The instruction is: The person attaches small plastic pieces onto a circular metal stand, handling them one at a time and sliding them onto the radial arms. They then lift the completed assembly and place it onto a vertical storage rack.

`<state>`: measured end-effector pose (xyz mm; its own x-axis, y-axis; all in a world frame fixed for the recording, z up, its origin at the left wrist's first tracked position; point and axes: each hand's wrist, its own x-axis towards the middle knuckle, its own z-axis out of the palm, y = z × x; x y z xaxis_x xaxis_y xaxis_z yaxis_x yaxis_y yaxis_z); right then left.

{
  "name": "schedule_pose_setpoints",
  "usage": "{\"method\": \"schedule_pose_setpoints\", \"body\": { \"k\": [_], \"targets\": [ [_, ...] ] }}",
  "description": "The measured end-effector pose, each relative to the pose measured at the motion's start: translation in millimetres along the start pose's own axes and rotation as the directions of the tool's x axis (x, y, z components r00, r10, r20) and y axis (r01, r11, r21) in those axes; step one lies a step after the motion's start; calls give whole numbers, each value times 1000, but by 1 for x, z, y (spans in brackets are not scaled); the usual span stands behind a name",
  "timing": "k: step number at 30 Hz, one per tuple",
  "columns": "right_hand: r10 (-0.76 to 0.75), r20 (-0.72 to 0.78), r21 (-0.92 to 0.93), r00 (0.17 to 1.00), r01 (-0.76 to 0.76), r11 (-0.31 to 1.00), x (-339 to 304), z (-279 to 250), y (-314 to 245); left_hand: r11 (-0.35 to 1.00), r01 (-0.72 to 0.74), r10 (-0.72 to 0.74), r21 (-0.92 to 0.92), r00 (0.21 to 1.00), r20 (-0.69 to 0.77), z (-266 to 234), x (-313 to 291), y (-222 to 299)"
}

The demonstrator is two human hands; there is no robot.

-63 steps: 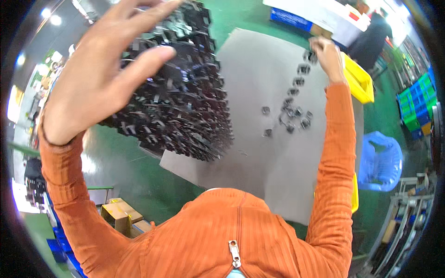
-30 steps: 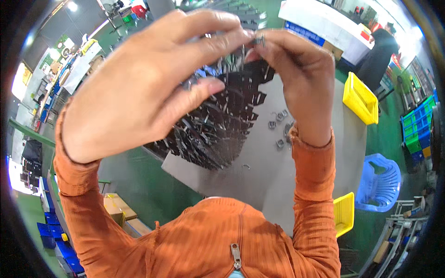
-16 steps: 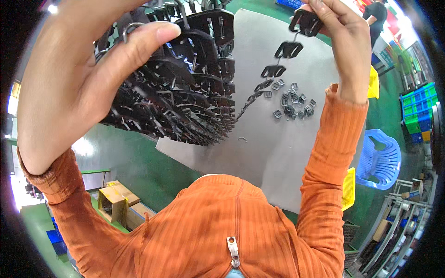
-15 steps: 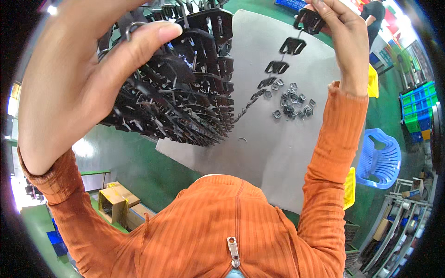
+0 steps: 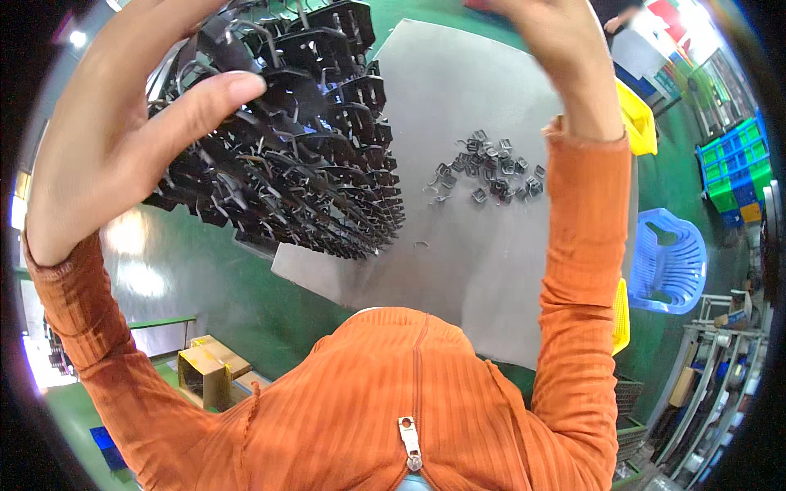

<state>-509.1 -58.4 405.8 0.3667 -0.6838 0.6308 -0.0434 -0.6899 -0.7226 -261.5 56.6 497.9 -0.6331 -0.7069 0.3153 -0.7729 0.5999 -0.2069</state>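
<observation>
My left hand [image 5: 106, 135] is raised at the upper left beside a dense hanging cluster of black parts on wire hooks [image 5: 319, 155]. Its thumb is stretched out and spread from the palm, over the cluster's near side; the other fingers run past the upper edge. My right hand [image 5: 573, 69] is raised at the upper right, above the far side of the grey table [image 5: 471, 270]. Its fingers are blurred and cut off by the upper edge, so their grip is hidden. Between the hands, a loose heap of small black buckle-like parts [image 5: 495, 172] lies on the table.
A blue plastic chair [image 5: 671, 262] stands to the right of the table, with yellow baskets [image 5: 634, 119] near its right edge. Stacked crates [image 5: 737, 176] stand farther right. Cardboard boxes [image 5: 209, 368] are on the green floor at lower left. Another person [image 5: 616, 18] is at the top right.
The linked chain of black parts that hung from my right hand is gone from the air, and the heap has grown and spread left. Both hands have shifted left, as has the hanging cluster.
</observation>
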Motion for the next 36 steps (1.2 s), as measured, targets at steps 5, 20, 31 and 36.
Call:
{"method": "schedule_pose_setpoints", "body": {
  "k": [5,20,31,36],
  "targets": [
    [-292,183,57,939,287,956,11,45,-42,997,41,-40,63,999,-7,-9,-15,1],
    [-45,110,230,993,18,973,4,74,-41,996,-45,43,-74,999,-33,-6,-26,4],
    [92,-150,182,984,-65,981,-10,39,-30,996,9,-10,-91,1000,-3,-2,-21,10],
    [179,-187,-194,966,-215,957,-7,-35,24,998,59,-59,-3,997,-46,-3,-19,16]
  ]
}}
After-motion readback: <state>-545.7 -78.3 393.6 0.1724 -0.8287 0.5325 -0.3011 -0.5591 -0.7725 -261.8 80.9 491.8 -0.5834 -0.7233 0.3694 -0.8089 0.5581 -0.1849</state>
